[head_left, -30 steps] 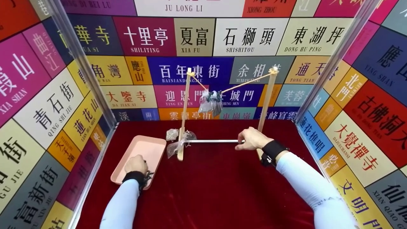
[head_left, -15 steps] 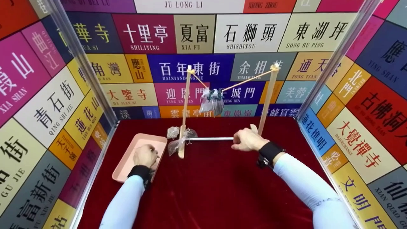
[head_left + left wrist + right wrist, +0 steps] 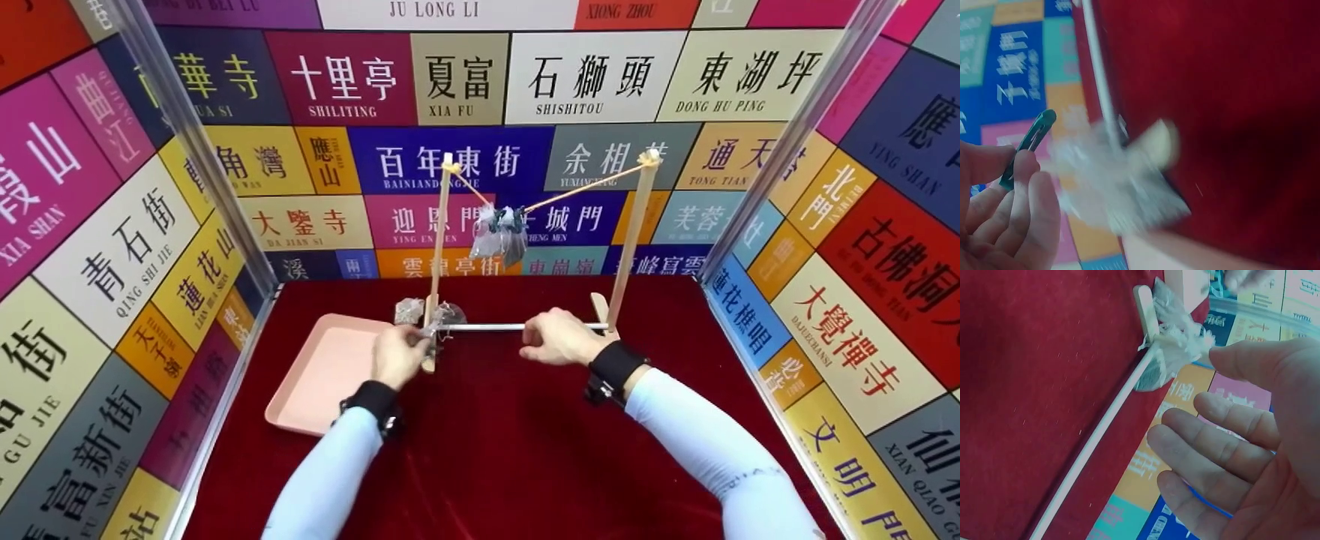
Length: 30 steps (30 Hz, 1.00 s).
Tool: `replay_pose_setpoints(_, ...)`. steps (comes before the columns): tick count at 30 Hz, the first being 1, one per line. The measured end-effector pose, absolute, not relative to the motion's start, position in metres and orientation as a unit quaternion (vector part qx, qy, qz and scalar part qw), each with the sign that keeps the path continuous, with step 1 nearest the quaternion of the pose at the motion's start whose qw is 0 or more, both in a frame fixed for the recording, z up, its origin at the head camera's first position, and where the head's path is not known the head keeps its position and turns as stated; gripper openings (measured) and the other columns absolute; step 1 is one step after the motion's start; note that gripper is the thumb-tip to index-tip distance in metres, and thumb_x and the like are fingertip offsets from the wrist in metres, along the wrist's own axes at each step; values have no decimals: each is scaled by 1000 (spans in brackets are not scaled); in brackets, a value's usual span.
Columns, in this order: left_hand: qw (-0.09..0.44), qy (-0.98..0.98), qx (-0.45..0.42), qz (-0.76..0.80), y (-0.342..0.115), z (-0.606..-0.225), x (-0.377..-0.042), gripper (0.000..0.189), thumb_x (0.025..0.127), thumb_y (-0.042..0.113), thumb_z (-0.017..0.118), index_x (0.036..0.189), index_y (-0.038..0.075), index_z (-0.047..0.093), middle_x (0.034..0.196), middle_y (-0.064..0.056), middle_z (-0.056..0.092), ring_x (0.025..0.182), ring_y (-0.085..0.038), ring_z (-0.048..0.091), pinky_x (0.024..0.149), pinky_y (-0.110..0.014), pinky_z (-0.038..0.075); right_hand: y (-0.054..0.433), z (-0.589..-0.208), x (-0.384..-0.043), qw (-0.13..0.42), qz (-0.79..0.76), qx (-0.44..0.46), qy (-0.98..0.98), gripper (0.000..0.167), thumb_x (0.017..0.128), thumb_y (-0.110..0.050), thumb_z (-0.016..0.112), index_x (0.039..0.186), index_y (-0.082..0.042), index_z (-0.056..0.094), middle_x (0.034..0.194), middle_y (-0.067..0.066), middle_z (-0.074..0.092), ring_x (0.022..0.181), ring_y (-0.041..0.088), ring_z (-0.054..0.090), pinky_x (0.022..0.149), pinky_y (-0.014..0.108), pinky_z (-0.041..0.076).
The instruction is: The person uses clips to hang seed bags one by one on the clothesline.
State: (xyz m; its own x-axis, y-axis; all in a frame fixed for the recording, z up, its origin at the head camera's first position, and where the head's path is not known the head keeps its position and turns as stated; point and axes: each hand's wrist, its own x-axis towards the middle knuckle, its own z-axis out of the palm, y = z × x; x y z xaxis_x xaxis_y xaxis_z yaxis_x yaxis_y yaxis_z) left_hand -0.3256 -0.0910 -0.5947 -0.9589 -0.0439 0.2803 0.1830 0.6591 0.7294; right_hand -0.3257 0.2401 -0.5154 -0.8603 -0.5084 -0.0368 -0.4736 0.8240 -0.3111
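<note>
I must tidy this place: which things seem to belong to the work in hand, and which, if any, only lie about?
Probably the work:
slim green clip, pinched by the left hand
clear plastic bags, some hung on tan string
upright wooden posts and slim white rod
pink rectangular tray

Probably only surroundings:
red velvety cloth
multicoloured lettered wall panels

Green clip (image 3: pixel 1034 133), pink tray (image 3: pixel 322 375)

From above I can't make out the green hair clip (image 3: pixel 1040 125) in the left hand (image 3: pixel 396 356); close up, the plastic bag (image 3: pixel 1092 185) blurs.
</note>
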Motion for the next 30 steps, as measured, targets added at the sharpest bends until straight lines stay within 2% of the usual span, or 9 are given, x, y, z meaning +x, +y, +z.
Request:
replay_pose_setpoints(3, 124, -893, -56, -430, -65, -583, -323, 13, 94, 16, 86, 100, 5, 86, 88, -13, 85, 79, -31, 80, 79, -46, 65, 231, -515, -325, 51, -159, -276, 947, 30, 98, -36, 84, 111, -9, 82, 100, 9, 87, 94, 28, 82, 90, 48, 66)
replay_pose_setpoints(7, 96, -874, -76, -471, -34, -570, -321, 12, 96, 15, 85, 101, 4, 86, 88, -13, 86, 74, -25, 82, 71, -36, 66, 221, -514, -325, 34, -171, -298, 939, 49, 93, -42, 89, 123, -6, 79, 103, 12, 86, 96, 31, 81, 91, 50, 66)
replay_pose_setpoints(9, 65, -856, -80, -506, -22, -565, -320, 13, 98, 15, 83, 104, 3, 85, 89, -14, 87, 70, -20, 82, 65, -30, 66, 217, -516, -325, 28, -175, -310, 934, 56, 91, -45, 91, 128, -5, 78, 104, 12, 86, 96, 32, 81, 90, 49, 66)
replay_pose_setpoints(12, 9, -817, -81, -571, -9, -558, -316, 15, 102, 13, 79, 108, 1, 83, 90, -17, 86, 64, -14, 79, 60, -26, 65, 215, -521, -324, 17, -184, -326, 927, 50, 92, -42, 90, 124, -6, 79, 101, 10, 86, 90, 30, 82, 82, 44, 67)
replay_pose_setpoints(17, -44, -759, -67, -646, -2, -550, -310, 18, 104, 14, 77, 112, -1, 79, 91, -17, 85, 64, -9, 75, 64, -26, 67, 218, -526, -322, -26, -205, -332, 920, 29, 96, -32, 86, 113, -9, 83, 97, 9, 87, 82, 23, 82, 75, 40, 67)
replay_pose_setpoints(24, -69, -715, -50, -694, -3, -553, -307, 20, 104, 11, 77, 116, -5, 76, 97, -23, 85, 66, -11, 76, 67, -29, 69, 228, -529, -321, -78, -177, -332, 923, 31, 96, -36, 85, 112, -10, 82, 93, 6, 85, 81, 25, 81, 73, 45, 66)
replay_pose_setpoints(30, -73, -721, -51, -687, -8, -559, -308, 19, 103, 9, 78, 113, -6, 75, 98, -28, 84, 64, -10, 75, 64, -30, 68, 234, -536, -321, -108, -116, -377, 913, 35, 105, -32, 77, 126, -3, 77, 101, 9, 82, 83, 27, 78, 73, 49, 66)
